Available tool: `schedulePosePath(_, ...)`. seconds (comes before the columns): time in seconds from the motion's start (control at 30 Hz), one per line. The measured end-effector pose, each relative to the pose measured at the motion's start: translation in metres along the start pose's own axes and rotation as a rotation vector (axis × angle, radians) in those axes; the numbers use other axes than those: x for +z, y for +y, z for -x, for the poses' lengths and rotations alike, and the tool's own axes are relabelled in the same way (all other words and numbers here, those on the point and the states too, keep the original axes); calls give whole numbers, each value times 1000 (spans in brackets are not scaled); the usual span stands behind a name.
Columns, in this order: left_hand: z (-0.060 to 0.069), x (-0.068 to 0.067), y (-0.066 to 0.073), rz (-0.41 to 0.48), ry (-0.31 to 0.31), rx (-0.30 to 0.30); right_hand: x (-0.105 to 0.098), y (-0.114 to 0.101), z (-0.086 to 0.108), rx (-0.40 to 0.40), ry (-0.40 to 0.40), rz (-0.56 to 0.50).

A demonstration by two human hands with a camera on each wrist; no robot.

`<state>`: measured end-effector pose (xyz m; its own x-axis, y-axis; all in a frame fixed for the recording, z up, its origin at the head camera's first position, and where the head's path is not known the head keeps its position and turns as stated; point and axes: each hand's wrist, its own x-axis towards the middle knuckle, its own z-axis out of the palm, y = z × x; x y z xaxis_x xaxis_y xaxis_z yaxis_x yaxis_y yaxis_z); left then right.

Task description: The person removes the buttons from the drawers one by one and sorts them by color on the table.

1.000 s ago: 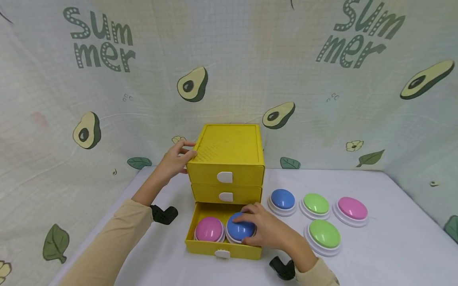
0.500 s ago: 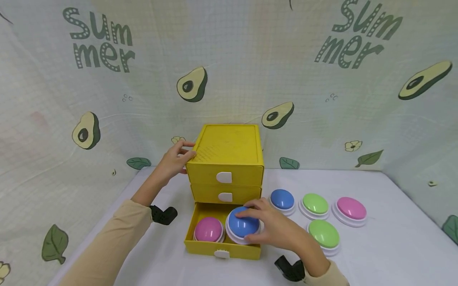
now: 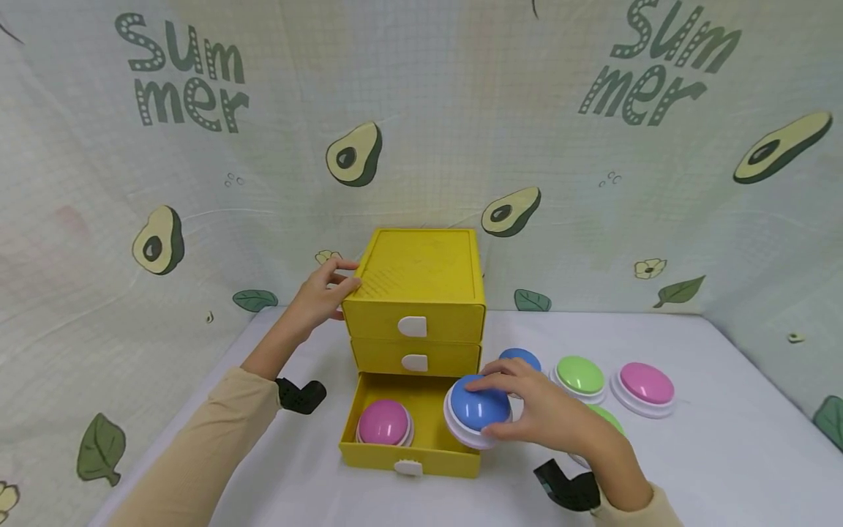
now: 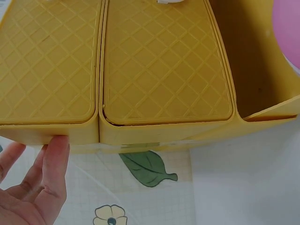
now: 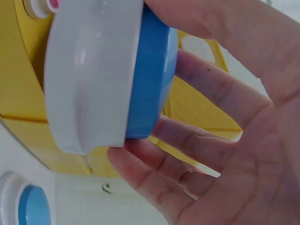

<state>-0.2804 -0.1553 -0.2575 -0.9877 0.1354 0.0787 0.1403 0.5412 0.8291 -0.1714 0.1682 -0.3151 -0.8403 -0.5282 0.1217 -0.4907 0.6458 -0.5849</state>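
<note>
My right hand (image 3: 540, 406) grips a blue push button (image 3: 479, 410) with a white base, held above the right end of the open bottom drawer (image 3: 437, 462). In the right wrist view, thumb and fingers wrap round the button's rim (image 5: 93, 79). Inside the drawer at the left sits a pink button (image 3: 384, 423). My left hand (image 3: 323, 293) rests against the upper left side of the yellow drawer unit (image 3: 421, 267). Its fingers (image 4: 56, 161) are fairly straight and touch the unit's side in the left wrist view.
Right of the unit stand another blue button (image 3: 520, 356), partly behind my right hand, a green button (image 3: 580, 375), a pink button (image 3: 648, 384) and a second green button (image 3: 604, 417), mostly covered by the hand. The two upper drawers (image 3: 382, 357) are closed. A printed cloth hangs behind.
My right hand has lifted the blue button out of its spot beside the pink one and moved it rightward over the drawer's right wall. My left hand has stayed put.
</note>
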Motion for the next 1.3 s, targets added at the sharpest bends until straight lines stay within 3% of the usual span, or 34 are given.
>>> schedulePosePath(0.2,0,0,0,2,1,-1,-13,9,8,9,44,33)
schedulePosePath(0.43,-1,-1,-2,-6,2,-10,-14,21,13,48,56,43)
schedulePosePath(0.83,-2,0,1,-8,-3,-12,4,52,22,145,52,52)
schedulePosePath(1.3,-1,-1,1,-6,1,-13,17,69,19,181,28,194)
